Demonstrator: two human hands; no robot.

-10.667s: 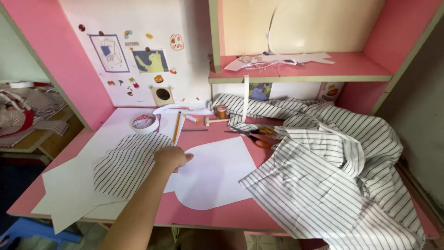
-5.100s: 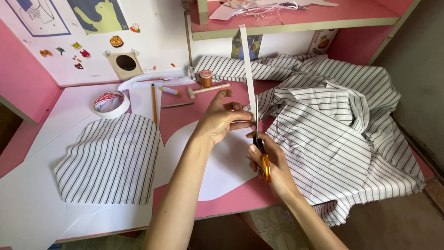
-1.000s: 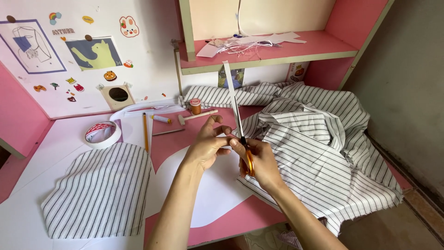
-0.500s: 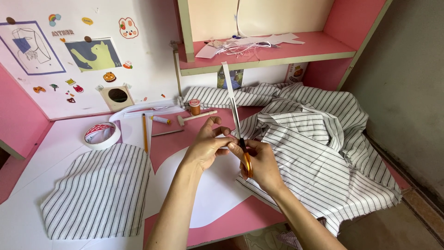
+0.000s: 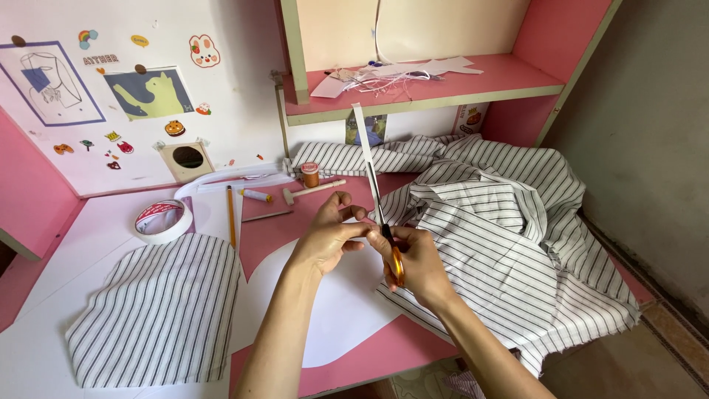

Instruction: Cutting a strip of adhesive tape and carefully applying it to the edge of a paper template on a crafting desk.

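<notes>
The right hand (image 5: 417,262) is closed around the orange handles of the scissors (image 5: 391,255), and the left hand (image 5: 332,233) pinches, fingers together, the lower end of a long white strip (image 5: 367,159) that rises towards the shelf (image 5: 443,92); half a second ago and a second ago the two hands sat in much the same place over the middle of the desk (image 5: 295,222), so the change is slight, the blades having crept a little along the strip; five seconds ago the hands were lower and nearer the front edge; I judge the trimming of the strip to be under way and unfinished.

Towards the back left of the desk lies a round roll of tape (image 5: 162,220), white with a red printed band; near the back edge stands a small spool of brown thread (image 5: 311,174) with a red top; a yellow pencil (image 5: 231,214) lies beside the roll; on the white wall behind hang a picture of a pale cat on blue (image 5: 150,92), a blue-framed line drawing (image 5: 50,83), and small coloured stickers (image 5: 204,50); striped fabric (image 5: 509,244) heaps over the right edge; a cut striped piece (image 5: 162,310) lies front left.
</notes>
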